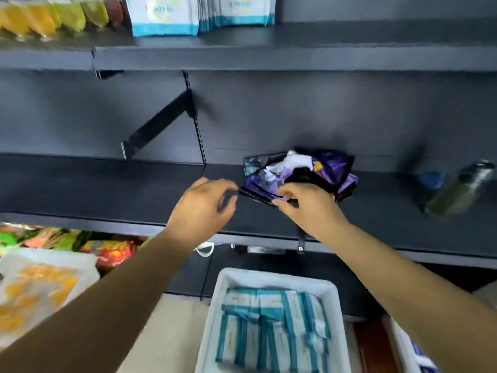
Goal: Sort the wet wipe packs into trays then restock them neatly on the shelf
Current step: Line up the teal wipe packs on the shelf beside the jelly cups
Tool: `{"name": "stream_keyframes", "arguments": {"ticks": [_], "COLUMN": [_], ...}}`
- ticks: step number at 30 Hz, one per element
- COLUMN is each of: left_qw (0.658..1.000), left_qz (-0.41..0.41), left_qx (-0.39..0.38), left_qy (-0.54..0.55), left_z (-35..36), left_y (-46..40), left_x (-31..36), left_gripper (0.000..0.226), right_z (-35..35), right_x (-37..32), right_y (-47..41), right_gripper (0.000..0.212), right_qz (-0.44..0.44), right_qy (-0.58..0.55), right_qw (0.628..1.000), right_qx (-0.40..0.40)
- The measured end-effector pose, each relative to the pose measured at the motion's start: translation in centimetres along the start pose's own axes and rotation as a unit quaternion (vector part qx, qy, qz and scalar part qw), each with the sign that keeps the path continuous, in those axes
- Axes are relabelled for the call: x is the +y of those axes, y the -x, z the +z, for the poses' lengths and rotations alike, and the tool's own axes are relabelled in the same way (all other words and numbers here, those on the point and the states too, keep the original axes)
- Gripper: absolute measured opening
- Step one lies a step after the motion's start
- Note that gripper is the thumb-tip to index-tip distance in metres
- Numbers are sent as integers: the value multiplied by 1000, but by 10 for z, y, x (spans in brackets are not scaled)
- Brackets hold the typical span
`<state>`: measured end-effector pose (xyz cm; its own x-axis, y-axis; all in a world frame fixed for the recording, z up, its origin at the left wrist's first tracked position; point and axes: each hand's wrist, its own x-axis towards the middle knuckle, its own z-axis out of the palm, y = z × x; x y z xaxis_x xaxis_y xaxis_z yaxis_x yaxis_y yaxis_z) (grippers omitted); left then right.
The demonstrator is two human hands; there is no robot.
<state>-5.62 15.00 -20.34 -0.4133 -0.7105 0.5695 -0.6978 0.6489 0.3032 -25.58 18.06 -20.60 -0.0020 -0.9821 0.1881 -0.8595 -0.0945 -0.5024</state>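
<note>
A loose pile of purple and black wet wipe packs [320, 168] lies on the dark middle shelf [107, 189]. My right hand [306, 205] pinches the near edge of a purple pack at the front of that pile. Just left of the pile, my left hand [204, 203] hovers over the shelf with its fingers loosely curled and nothing in them. Below the shelf, a white tray [271, 275] holds several teal and white wipe packs [271, 327]. More teal and white packs [199, 12] stand upright on the top shelf.
A dark bottle [460, 189] with a blue object beside it stands at the right of the middle shelf. Yellow and green pouches [53, 17] line the top shelf's left. Colourful snack bags [40, 267] fill the lower left. A second tray's edge [408, 348] shows at the bottom right.
</note>
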Motion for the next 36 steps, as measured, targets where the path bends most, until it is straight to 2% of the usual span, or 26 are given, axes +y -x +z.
{"name": "stream_keyframes", "arguments": {"ticks": [5, 9, 15, 18, 20, 22, 24, 26, 29, 31, 34, 36], "left_qw": [985, 968, 910, 890, 883, 871, 872, 880, 909, 923, 930, 931], "left_qz": [-55, -89, -183, -226, -243, -268, -272, -261, -238, -219, -208, -207], "left_qx": [-166, -236, -370, -396, -401, -408, -406, -392, -333, -307, -292, -290], "left_qy": [0, -1, 30, 33, 32, 45, -9, -70, -80, -80, -79, -79], "left_z": [81, 144, 224, 257, 277, 291, 305, 311, 315, 315, 315, 315], "left_y": [91, 175, 301, 346, 365, 377, 389, 394, 404, 407, 404, 404], "left_x": [-26, -49, -63, -63, -65, -66, -68, -69, -68, -68, -67, -68], "left_gripper": [33, 32, 39, 40, 50, 53, 45, 45, 39, 34, 33, 33], "right_z": [94, 176, 298, 338, 363, 383, 402, 415, 428, 435, 442, 442], "right_x": [49, 93, 165, 190, 204, 211, 215, 216, 214, 214, 215, 216], "right_y": [45, 83, 155, 187, 200, 205, 208, 210, 211, 209, 199, 193], "right_gripper": [26, 29, 29, 34, 33, 24, 37, 52, 77, 77, 77, 71], "right_qz": [79, 166, 283, 347, 401, 463, 523, 541, 529, 544, 597, 612], "right_qy": [-11, -10, 1, 14, -5, -47, -121, -151, -138, -122, -152, -146], "right_qw": [990, 962, 908, 875, 847, 817, 792, 791, 802, 795, 772, 766], "right_qx": [-113, -216, -310, -338, -348, -340, -291, -243, -241, -237, -156, -129]}}
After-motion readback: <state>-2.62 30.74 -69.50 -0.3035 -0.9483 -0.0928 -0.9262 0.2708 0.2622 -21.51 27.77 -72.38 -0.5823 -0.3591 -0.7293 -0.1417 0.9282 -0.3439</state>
